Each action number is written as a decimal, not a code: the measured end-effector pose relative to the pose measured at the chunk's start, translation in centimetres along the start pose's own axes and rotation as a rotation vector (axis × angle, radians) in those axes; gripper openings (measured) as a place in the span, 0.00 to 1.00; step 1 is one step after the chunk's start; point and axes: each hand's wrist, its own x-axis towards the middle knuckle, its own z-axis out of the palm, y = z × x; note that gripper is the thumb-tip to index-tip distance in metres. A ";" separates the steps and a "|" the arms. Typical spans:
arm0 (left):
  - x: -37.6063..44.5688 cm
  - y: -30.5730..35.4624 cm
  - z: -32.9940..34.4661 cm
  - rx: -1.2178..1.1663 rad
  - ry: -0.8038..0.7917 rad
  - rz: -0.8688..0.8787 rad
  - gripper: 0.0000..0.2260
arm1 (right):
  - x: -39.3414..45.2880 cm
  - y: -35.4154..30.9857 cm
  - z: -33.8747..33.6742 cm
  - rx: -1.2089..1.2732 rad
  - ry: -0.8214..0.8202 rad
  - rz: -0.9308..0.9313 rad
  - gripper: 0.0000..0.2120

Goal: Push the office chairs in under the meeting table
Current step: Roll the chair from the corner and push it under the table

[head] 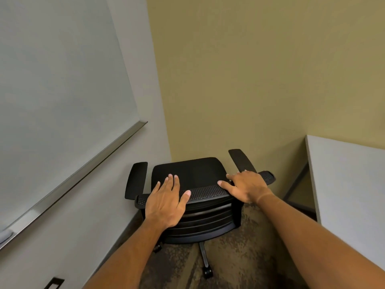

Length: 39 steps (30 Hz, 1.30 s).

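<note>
A black mesh-backed office chair with padded armrests and a castored base (193,184) stands in the corner of the room, its seat facing the olive-yellow wall (260,69) and its back toward the person. The left hand (166,202) lies flat over the top edge of the backrest, its fingers (171,180) spread and extended rather than curled, pressing more than gripping. The right hand (246,187) rests on the same top edge near the right armrest, fingers loosely bent over it. The pale grey bench (343,184) sits off to the right of the chair, well apart and edge-on, so the chair points at the wall, not at it. I judge the coming move needs a swivel rightward first, led by the right hand, which is nearer the bench.
</note>
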 end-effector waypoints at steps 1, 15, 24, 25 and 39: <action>-0.1 0.1 0.0 -0.001 -0.011 0.004 0.35 | -0.2 -0.1 0.1 -0.012 0.016 0.007 0.40; -4.1 -2.5 0.9 0.042 -0.005 0.094 0.33 | -7.1 -5.1 2.8 0.010 0.100 0.140 0.38; -5.7 -6.6 -0.5 0.083 -0.008 0.266 0.33 | -13.2 -11.3 3.4 0.047 0.137 0.301 0.37; -5.8 -6.8 -0.7 0.081 -0.007 0.289 0.33 | -13.8 -11.8 3.3 0.050 0.143 0.323 0.37; -3.3 -6.1 -1.5 0.094 0.005 0.617 0.30 | -19.8 -16.7 3.7 0.078 0.226 0.608 0.37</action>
